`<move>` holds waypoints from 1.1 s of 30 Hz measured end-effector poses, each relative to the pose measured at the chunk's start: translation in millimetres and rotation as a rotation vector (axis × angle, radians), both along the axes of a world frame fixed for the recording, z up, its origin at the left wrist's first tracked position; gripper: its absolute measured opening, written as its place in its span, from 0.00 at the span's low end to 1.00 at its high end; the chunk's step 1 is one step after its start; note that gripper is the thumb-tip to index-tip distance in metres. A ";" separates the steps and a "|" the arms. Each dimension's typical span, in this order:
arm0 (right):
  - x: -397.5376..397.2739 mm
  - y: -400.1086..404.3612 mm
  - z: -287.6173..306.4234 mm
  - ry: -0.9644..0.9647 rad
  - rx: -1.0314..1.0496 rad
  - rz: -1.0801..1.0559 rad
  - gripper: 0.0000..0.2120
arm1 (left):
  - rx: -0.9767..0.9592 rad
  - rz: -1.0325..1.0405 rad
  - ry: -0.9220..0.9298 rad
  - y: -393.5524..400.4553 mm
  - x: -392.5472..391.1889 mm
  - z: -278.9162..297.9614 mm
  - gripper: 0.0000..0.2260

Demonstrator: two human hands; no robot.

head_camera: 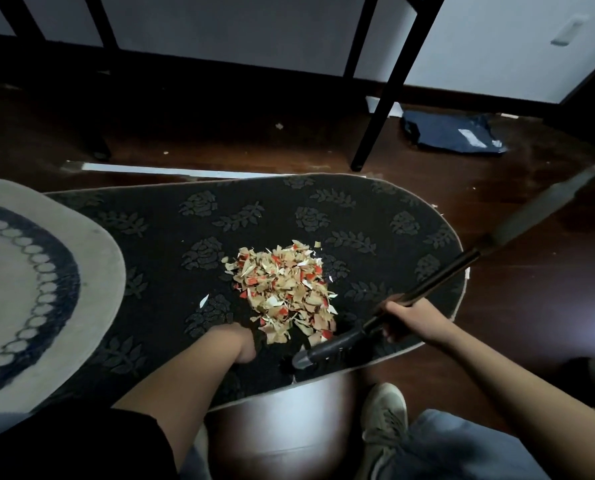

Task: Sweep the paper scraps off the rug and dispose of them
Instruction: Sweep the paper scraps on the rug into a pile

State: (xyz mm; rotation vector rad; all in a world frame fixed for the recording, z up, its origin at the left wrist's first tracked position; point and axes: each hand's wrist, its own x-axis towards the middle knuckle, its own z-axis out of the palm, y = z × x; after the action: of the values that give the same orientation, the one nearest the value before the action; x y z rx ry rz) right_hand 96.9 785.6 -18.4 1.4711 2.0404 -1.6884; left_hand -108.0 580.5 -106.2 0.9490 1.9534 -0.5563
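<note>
Scraps [284, 294] sit heaped mid-rug [171, 237]; your right hand [401, 318] grips the broom [327, 351], your left hand [235, 341] is tucked beside the pile, grip unclear. Use short, low strokes toward the near edge.

Tan, white and red paper scraps [284, 292] lie heaped in one pile mid-rug. The rug [375, 216] is black, oval, patterned with roses and leaves. A broom [327, 351] rests head-down beside the pile.
</note>
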 end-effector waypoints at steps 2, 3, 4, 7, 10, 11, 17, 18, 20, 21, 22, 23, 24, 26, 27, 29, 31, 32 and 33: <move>-8.4 -0.9 -9.6 0.028 -0.001 -0.004 0.11 | 0.001 0.000 -0.004 -0.9 0.8 -4.7 0.23; -14.3 -0.7 -14.6 0.038 0.005 -0.002 0.11 | 0.003 -0.002 -0.005 -1.7 0.6 -7.5 0.23; -20.6 -0.2 -17.6 0.043 0.011 0.001 0.11 | 0.003 -0.003 -0.004 -2.7 0.3 -8.9 0.23; -36.0 0.8 -22.1 0.057 0.015 0.010 0.11 | -0.005 -0.007 -0.004 -5.6 -1.9 -12.9 0.22; -38.5 1.4 -21.4 0.086 0.026 0.003 0.12 | -0.011 -0.003 0.003 -6.8 -4.1 -14.5 0.22; -37.3 2.2 -20.3 0.103 0.033 -0.010 0.12 | -0.011 0.000 0.004 -7.0 -4.4 -14.4 0.23; -25.8 13.7 5.4 0.180 0.030 -0.045 0.14 | -0.006 0.008 0.014 -6.5 -3.5 -13.5 0.23; -22.3 16.3 9.7 0.168 0.031 -0.032 0.14 | -0.008 0.009 0.012 -6.2 -3.5 -12.8 0.23; -12.9 22.1 13.2 0.126 0.039 -0.015 0.15 | -0.010 0.014 0.008 -6.0 -3.5 -12.8 0.23; -7.6 24.5 12.3 0.107 0.039 -0.019 0.14 | -0.011 0.016 0.008 -5.8 -3.6 -12.9 0.23; -2.2 25.9 9.8 0.091 0.033 -0.029 0.14 | -0.014 0.017 0.008 -6.3 -3.5 -13.0 0.23; 2.4 25.9 5.9 0.074 0.026 -0.038 0.14 | -0.017 0.017 0.006 -6.5 -3.4 -14.0 0.23; 6.1 24.7 0.5 0.056 0.015 -0.048 0.13 | -0.022 0.016 0.003 -6.6 -3.3 -14.9 0.24; 8.2 18.2 -11.4 0.030 -0.013 -0.071 0.12 | -0.023 0.015 -0.005 -7.5 -3.4 -15.7 0.23; 6.6 14.5 -15.9 0.031 -0.019 -0.083 0.12 | -0.019 0.012 -0.008 -7.3 -3.2 -15.9 0.23; -4.2 7.3 -25.5 0.062 -0.020 -0.092 0.11 | -0.018 0.011 -0.012 -7.9 -4.8 -16.1 0.23; -18.1 1.2 -28.5 0.087 -0.003 -0.068 0.12 | -0.020 0.016 -0.007 -8.9 -6.2 -15.4 0.23; -24.2 -1.0 -28.8 0.102 -0.001 -0.056 0.12 | -0.025 0.020 -0.007 -9.8 -6.5 -15.2 0.23; -29.2 -2.9 -27.3 0.122 -0.003 -0.049 0.12 | -0.027 0.021 -0.005 -10.9 -7.0 -15.5 0.23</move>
State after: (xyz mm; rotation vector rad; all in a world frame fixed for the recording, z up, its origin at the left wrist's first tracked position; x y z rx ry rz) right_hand 67.7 782.6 -45.7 1.4638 2.0756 -1.8421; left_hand -115.0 569.6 -121.6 0.9114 1.9444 -0.5666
